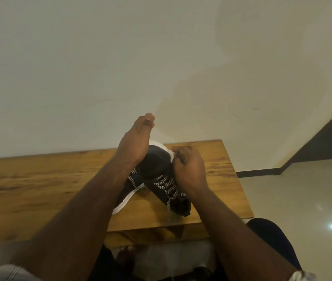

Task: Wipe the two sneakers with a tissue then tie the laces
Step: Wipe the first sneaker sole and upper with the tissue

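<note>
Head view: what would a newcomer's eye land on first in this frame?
First, the black sneaker with a white sole and black-and-white patterned laces, lying on the wooden table near its right end. Both hands work over it: the left hand is raised above the toe, pinching something dark at its fingertips, and the right hand pinches something dark beside the white toe edge. Behind them rises a plain pale wall.

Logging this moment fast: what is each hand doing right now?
Left hand: raised, pinching a dark lace end at its fingertips.
Right hand: fingers curled, pinching another lace end by the sneaker toe.
</note>
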